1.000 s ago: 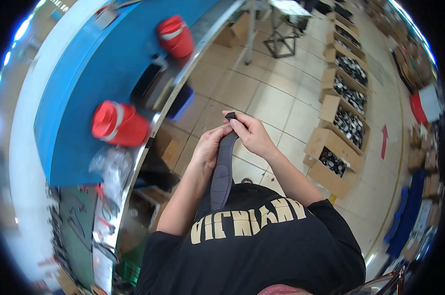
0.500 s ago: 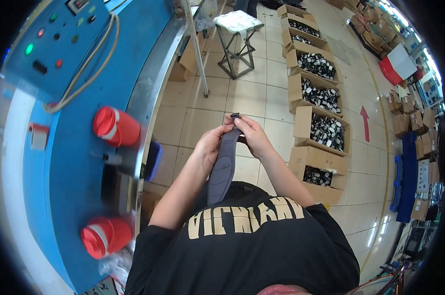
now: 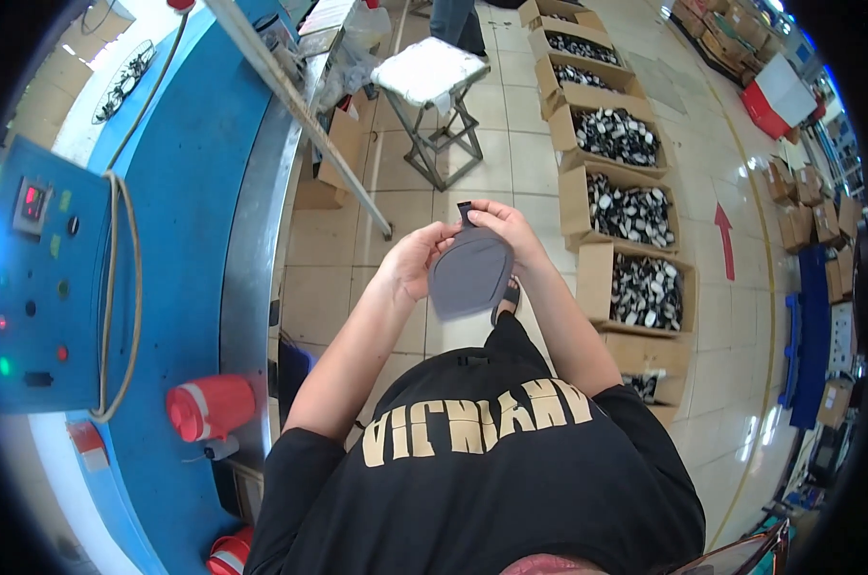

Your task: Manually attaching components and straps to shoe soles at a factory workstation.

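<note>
A dark grey padded piece (image 3: pixel 470 273) with curved stitched seams hangs between my two hands in front of my chest. At its upper end a narrow black tab (image 3: pixel 465 213) sticks up. My left hand (image 3: pixel 415 259) pinches the piece near the foot of the tab, at its left edge. My right hand (image 3: pixel 513 235) grips the same end from the right, with thumb and fingers beside the tab. The wide lower end hangs free, and its exact kind is not plain from here.
A blue workbench (image 3: pixel 190 278) runs along the left, with a control box (image 3: pixel 51 287) and a red jug (image 3: pixel 225 406) on it. A metal pole (image 3: pixel 305 120) and a covered stool (image 3: pixel 429 69) stand ahead. Cardboard boxes (image 3: pixel 595 287) of black-and-white parts line the right.
The padded piece has swung from a long, narrow look to a broad, foreshortened one. Both hands still grip its tab end. The view has shifted, with bench and boxes now placed differently.
</note>
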A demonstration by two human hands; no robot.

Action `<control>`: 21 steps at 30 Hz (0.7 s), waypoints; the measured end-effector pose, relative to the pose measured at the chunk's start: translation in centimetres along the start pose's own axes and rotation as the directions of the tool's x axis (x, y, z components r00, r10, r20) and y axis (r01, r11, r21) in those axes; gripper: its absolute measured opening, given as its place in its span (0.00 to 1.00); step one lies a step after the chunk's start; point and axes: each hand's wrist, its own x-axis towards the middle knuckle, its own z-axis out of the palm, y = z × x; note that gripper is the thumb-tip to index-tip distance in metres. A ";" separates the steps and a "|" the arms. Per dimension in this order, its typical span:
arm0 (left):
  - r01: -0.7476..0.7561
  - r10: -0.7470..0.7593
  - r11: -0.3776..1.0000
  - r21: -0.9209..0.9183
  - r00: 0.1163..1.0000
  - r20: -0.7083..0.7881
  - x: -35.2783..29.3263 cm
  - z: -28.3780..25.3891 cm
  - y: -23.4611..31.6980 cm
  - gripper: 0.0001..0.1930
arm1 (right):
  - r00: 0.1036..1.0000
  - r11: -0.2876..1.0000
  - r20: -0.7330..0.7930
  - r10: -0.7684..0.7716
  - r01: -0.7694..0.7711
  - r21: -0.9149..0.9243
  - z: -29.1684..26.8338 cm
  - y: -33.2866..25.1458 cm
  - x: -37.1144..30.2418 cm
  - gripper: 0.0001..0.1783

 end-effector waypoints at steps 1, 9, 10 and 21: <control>-0.027 0.027 1.000 0.016 1.000 -0.011 0.7 2.6 0.8 0.04 | 0.999 0.999 0.046 -0.023 0.022 0.042 -1.6 -1.5 1.9 0.15; -0.320 0.320 0.947 -0.025 0.947 0.007 7.7 9.3 6.5 0.20 | 0.951 0.988 0.282 0.129 -0.146 0.041 -6.1 -10.5 13.5 0.16; -0.373 0.373 0.928 -0.016 0.928 -0.013 7.2 10.8 6.8 0.22 | 0.940 0.986 0.314 0.132 -0.157 0.057 -6.4 -10.7 14.7 0.16; -0.516 0.836 0.499 0.697 0.497 -0.231 -3.6 -0.9 -2.2 0.51 | 0.797 0.939 0.567 0.207 -0.324 0.113 7.6 0.1 8.2 0.14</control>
